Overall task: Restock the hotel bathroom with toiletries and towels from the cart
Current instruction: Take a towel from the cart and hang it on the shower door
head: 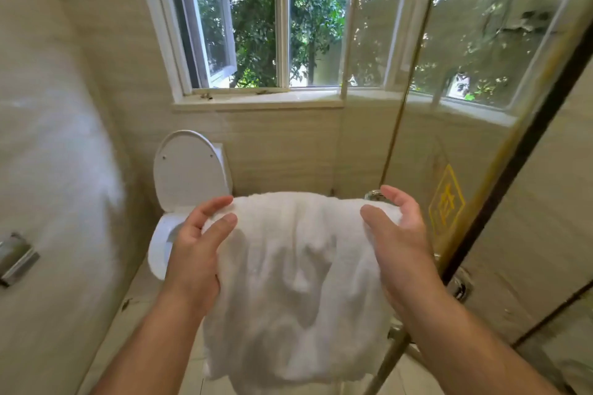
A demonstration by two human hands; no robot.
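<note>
A white towel (pixel 298 269) hangs draped over a chrome rail, whose end (pixel 373 194) peeks out at the towel's top right. My left hand (pixel 199 244) holds the towel's top left edge, fingers over the top and thumb on the front. At the top right edge my right hand (pixel 398 234) curls round the towel, with its thumb in front and its fingers behind. The towel's lower part hangs loose and wrinkled between my forearms.
A white toilet (pixel 189 176) with its lid up stands behind the towel on the left. A glass shower screen (pixel 481 106) with a yellow sign (pixel 446 202) and chrome fittings (pixel 462 285) runs along the right. Behind is a window (pixel 256 26), partly open. A chrome holder (pixel 16 258) sits on the left wall.
</note>
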